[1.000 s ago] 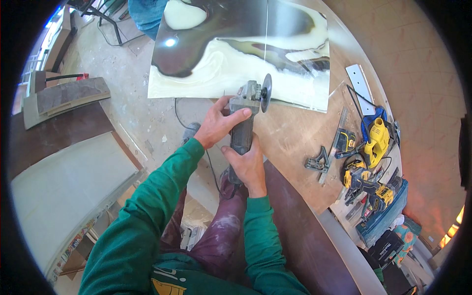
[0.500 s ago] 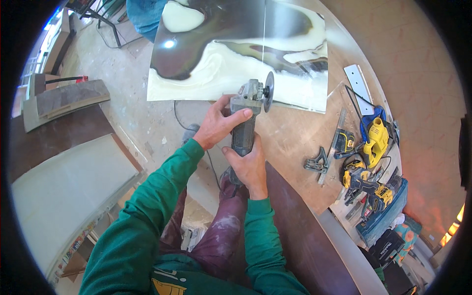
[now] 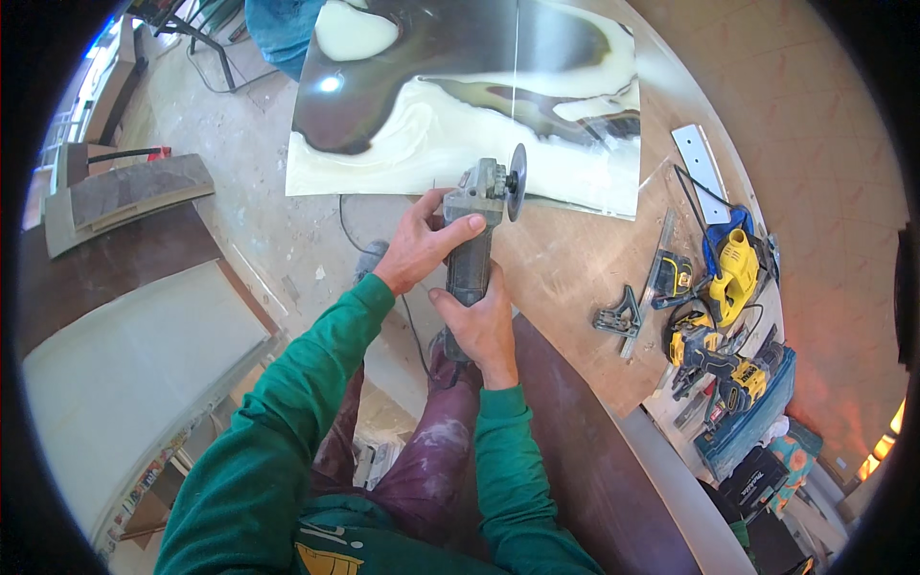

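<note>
Both my hands grip a dusty grey angle grinder (image 3: 469, 264), held upright in front of my legs. My left hand (image 3: 418, 241) wraps round its head end, thumb across the front. Lower on the body, my right hand (image 3: 483, 329) closes round the grip. A thin cutting disc (image 3: 517, 182) stands on edge at the tool's right side. Beyond it lies a glossy cream-and-dark-brown swirled panel (image 3: 402, 144); the disc overlaps its near edge in view, and I cannot tell whether they touch. A pale straight line runs down the panel toward the disc.
The panel lies on a wooden tabletop (image 3: 556, 268). To the right are a combination square (image 3: 621, 314), a yellow power tool (image 3: 735, 273), a cordless drill (image 3: 736, 376) and a blue case (image 3: 757, 422). A cable (image 3: 412, 321) hangs beside my left leg. A white-topped bench (image 3: 144, 374) stands left.
The grinder and both hands have shifted very slightly left, and the disc sits a little lower. My grip is the same.
</note>
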Motion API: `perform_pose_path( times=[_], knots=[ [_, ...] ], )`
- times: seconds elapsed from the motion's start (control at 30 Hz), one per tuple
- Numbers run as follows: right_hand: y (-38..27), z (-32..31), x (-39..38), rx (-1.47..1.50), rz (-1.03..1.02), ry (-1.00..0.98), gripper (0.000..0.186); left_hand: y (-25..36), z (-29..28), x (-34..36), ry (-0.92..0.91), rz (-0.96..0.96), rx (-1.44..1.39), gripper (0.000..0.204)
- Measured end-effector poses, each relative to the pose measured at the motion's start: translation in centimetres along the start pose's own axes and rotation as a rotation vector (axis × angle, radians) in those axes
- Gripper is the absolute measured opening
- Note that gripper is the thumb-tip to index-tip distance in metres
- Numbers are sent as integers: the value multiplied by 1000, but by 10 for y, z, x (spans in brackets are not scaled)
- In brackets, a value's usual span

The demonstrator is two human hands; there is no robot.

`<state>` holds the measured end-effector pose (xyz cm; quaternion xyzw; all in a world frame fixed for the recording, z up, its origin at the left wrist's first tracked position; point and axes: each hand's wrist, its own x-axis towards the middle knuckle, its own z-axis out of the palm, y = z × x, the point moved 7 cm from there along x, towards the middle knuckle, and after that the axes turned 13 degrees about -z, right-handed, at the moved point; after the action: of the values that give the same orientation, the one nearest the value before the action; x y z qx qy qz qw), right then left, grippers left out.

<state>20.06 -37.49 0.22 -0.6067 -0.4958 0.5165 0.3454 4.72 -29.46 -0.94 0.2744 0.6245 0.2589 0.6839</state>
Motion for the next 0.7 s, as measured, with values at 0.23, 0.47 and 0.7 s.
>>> perform_pose_path(
  times=[0.23,0.47,0.7],
  knots=[
    [-2,0,-1,-9,29,-14,72,-2,-1,1,7,3,4,88],
    [2,-1,-2,-23,-1,8,82,1,2,-4,-1,-21,-1,87],
    [3,1,-3,-1,9,13,81,-5,0,1,-2,-17,17,88]
  ],
)
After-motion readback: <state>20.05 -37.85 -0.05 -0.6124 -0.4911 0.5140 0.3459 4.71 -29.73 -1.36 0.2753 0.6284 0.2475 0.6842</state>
